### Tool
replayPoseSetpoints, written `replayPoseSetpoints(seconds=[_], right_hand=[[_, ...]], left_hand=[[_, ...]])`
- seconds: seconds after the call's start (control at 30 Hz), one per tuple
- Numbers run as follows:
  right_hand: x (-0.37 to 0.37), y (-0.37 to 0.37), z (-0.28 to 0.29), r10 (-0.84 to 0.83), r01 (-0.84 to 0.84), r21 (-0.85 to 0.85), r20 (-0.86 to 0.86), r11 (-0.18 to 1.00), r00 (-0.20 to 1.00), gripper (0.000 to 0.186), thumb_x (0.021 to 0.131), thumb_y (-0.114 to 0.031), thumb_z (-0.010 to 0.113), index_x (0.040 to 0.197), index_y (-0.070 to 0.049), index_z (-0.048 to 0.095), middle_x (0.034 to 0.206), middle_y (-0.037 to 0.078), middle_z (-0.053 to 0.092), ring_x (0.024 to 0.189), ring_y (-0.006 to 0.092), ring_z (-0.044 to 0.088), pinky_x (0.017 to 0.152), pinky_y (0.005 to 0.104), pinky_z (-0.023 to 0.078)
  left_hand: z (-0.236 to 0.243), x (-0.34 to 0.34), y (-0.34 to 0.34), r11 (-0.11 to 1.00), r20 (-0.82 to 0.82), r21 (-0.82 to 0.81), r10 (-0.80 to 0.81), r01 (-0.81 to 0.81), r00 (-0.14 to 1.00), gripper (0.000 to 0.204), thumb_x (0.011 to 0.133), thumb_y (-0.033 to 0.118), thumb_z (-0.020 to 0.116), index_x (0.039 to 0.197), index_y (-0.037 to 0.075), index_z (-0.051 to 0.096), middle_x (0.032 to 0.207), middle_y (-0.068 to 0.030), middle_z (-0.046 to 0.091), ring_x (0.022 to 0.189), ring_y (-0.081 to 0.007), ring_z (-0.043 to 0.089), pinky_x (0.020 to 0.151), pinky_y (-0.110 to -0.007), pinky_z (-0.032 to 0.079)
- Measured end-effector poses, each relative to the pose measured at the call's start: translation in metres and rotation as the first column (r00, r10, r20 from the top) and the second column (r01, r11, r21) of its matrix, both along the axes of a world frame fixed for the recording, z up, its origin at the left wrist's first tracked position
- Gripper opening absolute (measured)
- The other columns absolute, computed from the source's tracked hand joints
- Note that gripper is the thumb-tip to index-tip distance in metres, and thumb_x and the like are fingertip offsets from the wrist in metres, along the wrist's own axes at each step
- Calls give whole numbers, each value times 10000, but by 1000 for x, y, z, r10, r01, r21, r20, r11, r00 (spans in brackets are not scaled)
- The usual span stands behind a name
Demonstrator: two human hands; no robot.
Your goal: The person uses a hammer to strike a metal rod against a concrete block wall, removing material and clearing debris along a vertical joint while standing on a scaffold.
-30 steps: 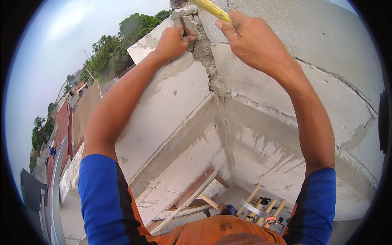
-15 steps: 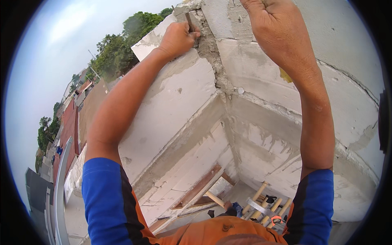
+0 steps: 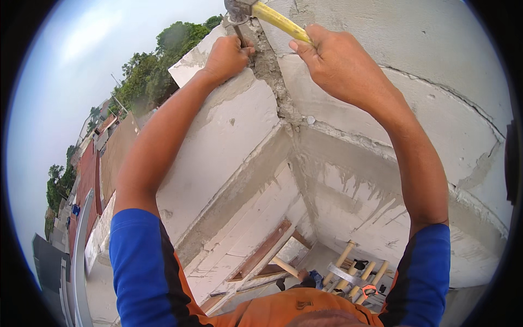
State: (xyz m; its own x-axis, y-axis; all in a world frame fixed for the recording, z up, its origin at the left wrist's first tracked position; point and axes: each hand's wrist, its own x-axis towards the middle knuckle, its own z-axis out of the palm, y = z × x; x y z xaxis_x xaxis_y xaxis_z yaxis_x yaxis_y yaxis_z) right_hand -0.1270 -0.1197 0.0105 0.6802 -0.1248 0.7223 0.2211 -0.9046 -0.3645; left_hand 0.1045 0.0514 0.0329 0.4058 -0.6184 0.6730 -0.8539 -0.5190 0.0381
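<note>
At the top of the wall corner, my left hand [image 3: 226, 59] is closed round a dark metal chisel [image 3: 240, 36], held nearly upright against the rough mortar [image 3: 269, 79] between two walls. The pale block wall [image 3: 220, 122] lies under my left forearm. My right hand [image 3: 344, 68] grips the yellow handle of a hammer [image 3: 280, 22]. Its metal head is at the chisel's upper end, partly cut off by the frame's top edge. Whether the two metals touch, I cannot tell for sure.
Far below, a handsaw [image 3: 348, 276] with an orange grip lies across several wooden poles [image 3: 344, 260]. Beside them is part of another person [image 3: 308, 278]. A brown wooden frame [image 3: 267, 249] is set in the left wall. A curved metal bar [image 3: 81, 256], rooftops and trees stand outside, left.
My right hand has swung down and left, bringing the hammer into view with its head at the chisel's top. My left hand keeps its hold, and the whole view has shifted slightly.
</note>
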Motion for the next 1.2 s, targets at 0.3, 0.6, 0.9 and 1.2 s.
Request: replayPoseSetpoints(seconds=[0.3,0.6,0.9,1.2], right_hand=[[-48,-22,12,214,-308,357,279,882,936,261,986,-182,511,910,53,597,683,61,576,664,154,529,619,328,437],[-23,-25,-22,87,-153,337,201,929,976,411,1009,-413,536,917,-20,615,649,-18,448,614,88,393,567,271,355],[-43,7,26,132,-134,383,30,914,991,307,996,-242,520,912,45,588,642,110,555,599,167,508,555,329,413],[18,3,-2,9,-21,90,135,996,991,415,1022,-362,515,937,36,599,591,123,538,531,203,472,541,369,397]], left_hand=[[33,7,1,978,-303,-159,-177,133,936,139,895,102,723,952,-18,684,817,-56,703,756,-112,664,705,-280,544],[12,14,3,987,-260,-150,-91,53,961,154,902,100,714,1000,-15,684,830,-55,705,729,-107,643,698,-265,534],[13,24,5,998,-124,-60,-39,32,992,157,892,137,707,974,4,699,778,-69,689,691,-138,622,674,-304,509],[22,16,-3,999,-141,-13,-36,35,989,124,869,156,710,937,52,713,791,-114,693,720,-199,639,699,-354,496]])
